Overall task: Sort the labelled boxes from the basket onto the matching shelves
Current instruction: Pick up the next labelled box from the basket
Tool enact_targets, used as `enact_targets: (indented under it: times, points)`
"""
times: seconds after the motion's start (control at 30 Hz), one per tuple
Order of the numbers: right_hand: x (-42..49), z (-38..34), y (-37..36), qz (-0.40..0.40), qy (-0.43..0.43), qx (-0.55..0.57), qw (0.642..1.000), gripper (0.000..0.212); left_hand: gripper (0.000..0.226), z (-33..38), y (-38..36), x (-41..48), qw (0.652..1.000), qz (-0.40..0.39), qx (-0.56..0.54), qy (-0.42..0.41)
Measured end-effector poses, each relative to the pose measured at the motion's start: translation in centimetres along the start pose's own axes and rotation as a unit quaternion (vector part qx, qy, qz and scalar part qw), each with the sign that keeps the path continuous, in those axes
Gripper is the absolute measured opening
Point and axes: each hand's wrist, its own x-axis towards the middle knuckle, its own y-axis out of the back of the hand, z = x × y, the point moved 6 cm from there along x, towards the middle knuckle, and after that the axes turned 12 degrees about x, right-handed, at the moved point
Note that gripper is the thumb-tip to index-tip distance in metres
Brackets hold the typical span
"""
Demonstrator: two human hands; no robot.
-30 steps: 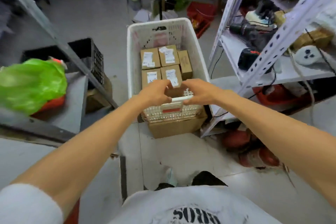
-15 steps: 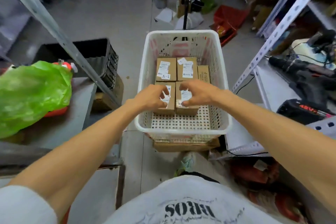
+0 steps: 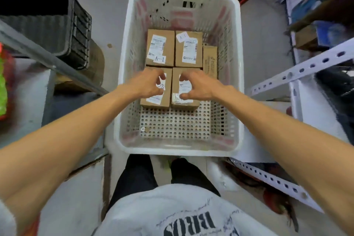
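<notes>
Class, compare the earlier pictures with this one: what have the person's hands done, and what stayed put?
Both hands left the near rim of the basket and reached in. The left hand now curls on the near-left box, the right hand on the near-right box. No box has shifted.

White perforated basket (image 3: pixel 178 150) carries five cardboard boxes, all on its holed bottom. Left hand (image 3: pixel 148 84) grips "-2" box (image 3: pixel 156 100); right hand (image 3: pixel 197 87) grips taped box (image 3: pixel 184 102); these two touch side by side. Just beyond left grip: A-1 box (image 3: pixel 160 50). Just beyond right grip: labelled box (image 3: pixel 188 50). Right of right grip, beside basket wall: narrow box (image 3: pixel 210 61). Nearer than both grips: holed bottom showing.
</notes>
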Motion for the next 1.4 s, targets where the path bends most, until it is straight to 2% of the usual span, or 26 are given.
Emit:
enact_targets:
  times: [0.13, 0.37, 0.57, 0.67, 0.73, 0.8, 0.9, 0.97, 1.07, 1.13, 1.17, 1.23, 1.27, 1.33, 1.4]
  points:
    - [2.4, 3.3, -2.3, 0.017, -0.058, 0.037, 0.997, 0.062, 0.044, -1.2, -3.5, 4.0, 0.999, -0.026, -0.022, 0.007]
    - [6.1, 10.6, -7.0, -0.024, -0.126, 0.022, 0.992, 0.065, 0.048, -2.7, -9.8, 10.8, 0.994, -0.077, 0.068, -0.038]
    - [8.5, 16.0, -9.7, 0.001, -0.190, 0.029, 0.981, 0.057, 0.043, -2.3, -13.9, 15.6, 0.991, -0.088, 0.075, -0.059]
    - [9.4, 18.6, -11.2, 0.046, -0.248, 0.089, 0.964, 0.062, 0.034, -2.9, -16.4, 16.5, 0.993, -0.106, 0.042, 0.006]
    - [9.7, 19.9, -12.8, 0.073, -0.284, 0.176, 0.940, 0.073, 0.028, -3.4, -17.6, 16.9, 0.990, -0.121, -0.030, 0.073]
    - [9.9, 20.8, -14.5, 0.092, -0.306, 0.264, 0.910, 0.074, 0.021, -3.2, -18.5, 17.0, 0.978, -0.141, -0.091, 0.120]
    - [10.1, 21.9, -15.8, 0.123, -0.330, 0.299, 0.887, 0.073, 0.015, -2.5, -18.8, 17.2, 0.976, -0.142, -0.081, 0.144]
    - [9.9, 22.7, -16.2, 0.126, -0.359, 0.308, 0.872, 0.082, 0.018, -2.0, -18.8, 17.0, 0.974, -0.153, -0.079, 0.147]
    - [8.7, 23.3, -17.4, 0.050, -0.409, 0.276, 0.868, 0.121, 0.017, -0.5, -20.4, 15.5, 0.960, -0.233, -0.083, 0.133]
    - [7.6, 23.5, -18.0, 0.008, -0.422, 0.270, 0.865, 0.131, 0.016, 0.5, -22.3, 14.2, 0.943, -0.273, -0.105, 0.158]
    - [7.3, 23.6, -18.3, -0.003, -0.421, 0.276, 0.864, 0.132, 0.018, 1.0, -22.7, 13.6, 0.933, -0.276, -0.152, 0.174]
    - [7.1, 23.9, -18.7, 0.013, -0.402, 0.329, 0.854, 0.137, 0.075, 1.3, -24.4, 13.2, 0.907, -0.230, -0.285, 0.206]
    - [7.2, 23.9, -18.8, 0.041, -0.383, 0.368, 0.846, 0.138, 0.091, 1.4, -24.9, 13.1, 0.898, -0.192, -0.338, 0.206]
    - [7.5, 23.9, -19.2, 0.096, -0.347, 0.433, 0.826, 0.131, 0.107, 1.5, -25.6, 13.0, 0.873, -0.137, -0.423, 0.200]
    - [7.7, 23.8, -19.5, 0.130, -0.318, 0.458, 0.820, 0.121, 0.116, 1.2, -26.1, 12.7, 0.863, -0.096, -0.454, 0.200]
